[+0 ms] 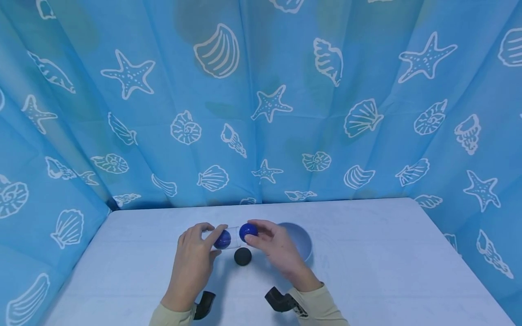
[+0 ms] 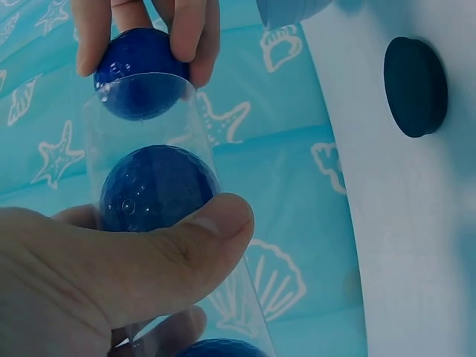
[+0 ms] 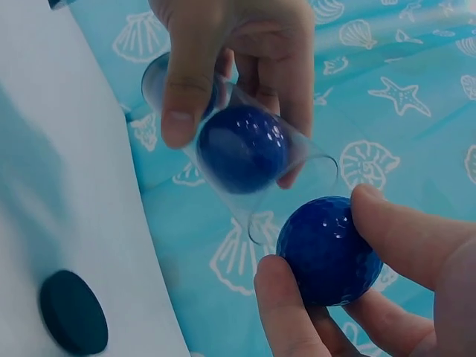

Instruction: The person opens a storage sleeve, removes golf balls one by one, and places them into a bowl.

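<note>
Clear round plastic tube point(image 1: 229, 237), held on its side above the white table point(image 1: 367, 271), with a dark blue dimpled ball point(image 1: 222, 239) already inside. Gripped by the left hand point(image 1: 195, 260), thumb and fingers curled round its wall. A third blue ball point(image 2: 216, 348) peeks out at the tube's closed end in the left wrist view.

Right at the tube's open mouth, a second dark blue dimpled ball point(image 1: 248, 231), pinched by the thumb and fingertips of the right hand point(image 1: 277, 249). Touching the rim or just short of it; hard to tell.

Best way to do this bit, as a guess: keep the tube very still, line the ball up with the middle of the mouth, push gently and straight. No squeezing the tube hard, or the mouth goes flat and the ball sticks. Let go only when the ball sits well inside.

Just below the tube, lying flat on the table, a small round black cap point(image 1: 242, 256). To the right of the tube, behind the right hand, a pale blue round bowl point(image 1: 303, 240). Far behind the tube, a blue curtain with white shells and starfish point(image 1: 261, 104).
</note>
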The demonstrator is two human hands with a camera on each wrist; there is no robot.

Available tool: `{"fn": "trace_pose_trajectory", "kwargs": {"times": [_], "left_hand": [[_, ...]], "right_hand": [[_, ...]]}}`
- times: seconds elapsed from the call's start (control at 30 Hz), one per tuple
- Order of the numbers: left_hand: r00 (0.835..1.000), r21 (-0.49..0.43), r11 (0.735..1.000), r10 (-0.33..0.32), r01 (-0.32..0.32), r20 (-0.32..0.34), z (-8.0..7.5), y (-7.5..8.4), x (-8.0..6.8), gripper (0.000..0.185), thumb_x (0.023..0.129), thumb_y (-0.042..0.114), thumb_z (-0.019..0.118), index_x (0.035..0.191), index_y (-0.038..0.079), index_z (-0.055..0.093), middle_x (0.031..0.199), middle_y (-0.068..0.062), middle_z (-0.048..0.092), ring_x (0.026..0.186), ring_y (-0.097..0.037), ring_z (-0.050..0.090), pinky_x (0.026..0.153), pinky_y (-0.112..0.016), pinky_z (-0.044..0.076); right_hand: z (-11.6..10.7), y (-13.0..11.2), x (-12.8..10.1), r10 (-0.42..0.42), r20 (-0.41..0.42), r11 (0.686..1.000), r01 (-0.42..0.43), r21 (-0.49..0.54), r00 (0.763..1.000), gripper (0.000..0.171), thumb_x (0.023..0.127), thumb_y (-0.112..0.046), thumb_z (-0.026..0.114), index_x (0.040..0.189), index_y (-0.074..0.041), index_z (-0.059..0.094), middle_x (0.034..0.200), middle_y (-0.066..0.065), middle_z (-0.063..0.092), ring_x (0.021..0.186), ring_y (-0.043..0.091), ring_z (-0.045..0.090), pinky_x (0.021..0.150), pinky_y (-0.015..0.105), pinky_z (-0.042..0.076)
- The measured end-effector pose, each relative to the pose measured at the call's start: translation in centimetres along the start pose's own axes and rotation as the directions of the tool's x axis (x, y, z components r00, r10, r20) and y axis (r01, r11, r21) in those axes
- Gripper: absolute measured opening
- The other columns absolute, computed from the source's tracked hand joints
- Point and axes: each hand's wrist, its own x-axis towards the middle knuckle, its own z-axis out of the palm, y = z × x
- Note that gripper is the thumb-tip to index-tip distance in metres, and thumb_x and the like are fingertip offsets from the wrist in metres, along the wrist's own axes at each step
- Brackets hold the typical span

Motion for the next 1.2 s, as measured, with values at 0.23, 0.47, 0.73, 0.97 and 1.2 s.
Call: {"fn": "trace_pose_trajectory", "kwargs": {"times": [0.23, 0.47, 0.73, 0.97, 1.2], "left_hand": [[1.0, -0.001, 1.0, -0.001, 0.001, -0.005, 0.0, 0.0, 0.0, 0.063, 0.069, 0.003, 0.092, 0.126, 0.019, 0.07, 0.119, -0.017, 0.061, 0.112, -0.037, 0.058, 0.103, -0.057, 0.044], [1.0, 0.002, 1.0, -0.01, 0.01, 0.001, 0.1, 0.1, -0.1, 0.064, 0.069, 0.002, 0.092, 0.127, 0.019, 0.069, 0.12, -0.016, 0.061, 0.113, -0.036, 0.058, 0.103, -0.056, 0.045], [1.0, -0.007, 1.0, -0.001, 0.001, -0.009, 0.2, 0.0, -0.1, 0.065, 0.068, 0.001, 0.092, 0.127, 0.018, 0.069, 0.118, -0.016, 0.061, 0.111, -0.035, 0.058, 0.102, -0.056, 0.045], [1.0, -0.019, 1.0, 0.014, -0.014, -0.021, 0.3, -0.1, -0.1, 0.064, 0.068, 0.0, 0.091, 0.126, 0.018, 0.069, 0.118, -0.016, 0.061, 0.111, -0.035, 0.058, 0.102, -0.056, 0.045], [0.999, -0.026, 0.999, 0.027, -0.027, -0.025, 0.4, -0.1, -0.1, 0.064, 0.068, 0.0, 0.092, 0.126, 0.018, 0.07, 0.118, -0.016, 0.061, 0.111, -0.036, 0.058, 0.101, -0.056, 0.046]], "right_hand": [[-0.4, 0.0, 0.0, -0.014, -0.075, 0.994, 0.006, -0.108, 0.997, 0.051, 0.092, -0.028, 0.076, 0.137, -0.009, 0.06, 0.131, 0.014, 0.062, 0.12, 0.03, 0.062, 0.096, 0.043, 0.054], [-0.9, 0.0, 0.0, -0.027, -0.125, 0.983, 0.003, -0.183, 0.992, 0.05, 0.091, -0.028, 0.076, 0.136, -0.012, 0.061, 0.135, 0.013, 0.061, 0.123, 0.032, 0.059, 0.097, 0.046, 0.054], [-1.7, -0.1, 0.1, -0.036, -0.165, 0.958, -0.013, -0.286, 0.986, 0.047, 0.091, -0.027, 0.077, 0.134, -0.015, 0.063, 0.133, 0.01, 0.062, 0.123, 0.031, 0.058, 0.099, 0.049, 0.052], [-2.9, -0.1, 0.1, -0.031, -0.19, 0.939, -0.036, -0.342, 0.981, 0.045, 0.091, -0.024, 0.077, 0.133, -0.016, 0.064, 0.127, 0.007, 0.064, 0.121, 0.028, 0.059, 0.099, 0.049, 0.052], [-3.7, 0.0, 0.3, -0.013, -0.2, 0.915, -0.069, -0.397, 0.98, 0.045, 0.091, -0.021, 0.077, 0.133, -0.015, 0.063, 0.128, 0.009, 0.064, 0.121, 0.029, 0.06, 0.099, 0.051, 0.052]]}}
